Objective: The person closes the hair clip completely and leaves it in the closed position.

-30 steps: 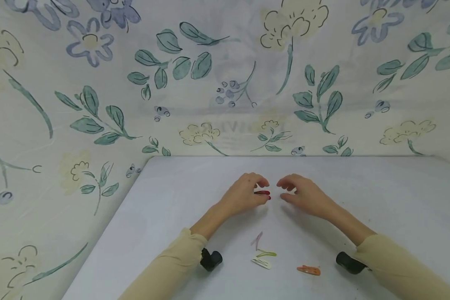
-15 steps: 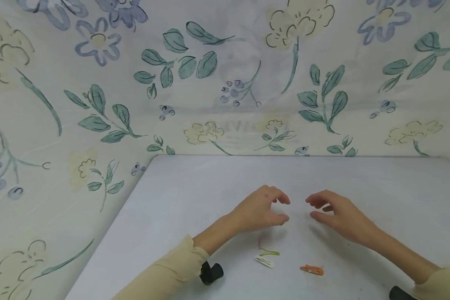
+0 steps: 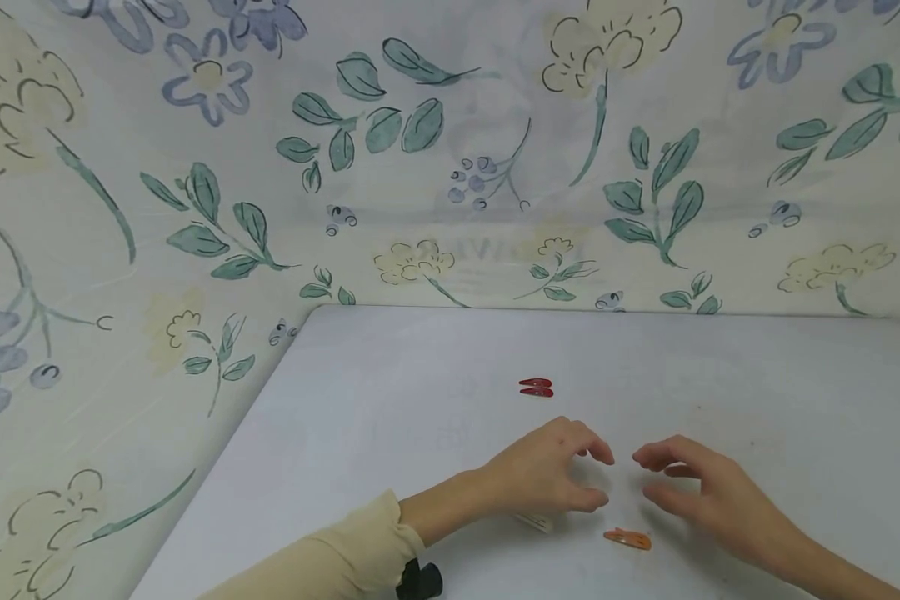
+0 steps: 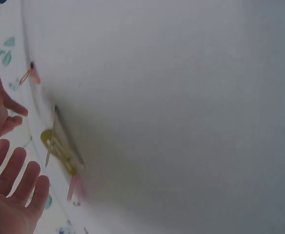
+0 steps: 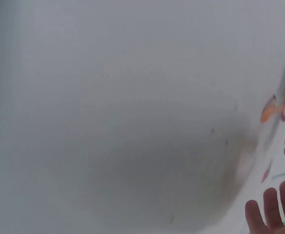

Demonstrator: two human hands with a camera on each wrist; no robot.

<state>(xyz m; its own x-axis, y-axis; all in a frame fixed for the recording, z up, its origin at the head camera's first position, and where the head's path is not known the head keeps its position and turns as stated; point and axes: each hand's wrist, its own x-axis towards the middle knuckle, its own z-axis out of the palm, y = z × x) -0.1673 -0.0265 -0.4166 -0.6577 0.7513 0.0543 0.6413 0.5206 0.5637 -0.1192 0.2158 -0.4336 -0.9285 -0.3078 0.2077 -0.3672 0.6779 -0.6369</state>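
Observation:
My left hand (image 3: 543, 471) hovers over the table with fingers loosely curved and nothing in them. Across from it, my right hand (image 3: 716, 496) has its thumb and fingers parted, also holding nothing. Between and below the hands lies an orange snap hair clip (image 3: 628, 539). A white snap hair clip (image 3: 534, 522) peeks out from under the left hand. The left hand hides a yellow-green hair clip (image 4: 58, 152) and a pink hair clip (image 4: 75, 188) in the head view; both show in the left wrist view. Farther back, two red hair clips (image 3: 536, 387) lie side by side.
The white table (image 3: 390, 392) meets a floral-print cloth (image 3: 450, 167) along its far and left edges. A black wrist device (image 3: 420, 581) sits below the left sleeve (image 3: 345, 542).
Both hands have drawn back toward the near side and to the right, away from the two red hair clips, which now lie uncovered. The left hand now covers the pink and yellow-green clips.

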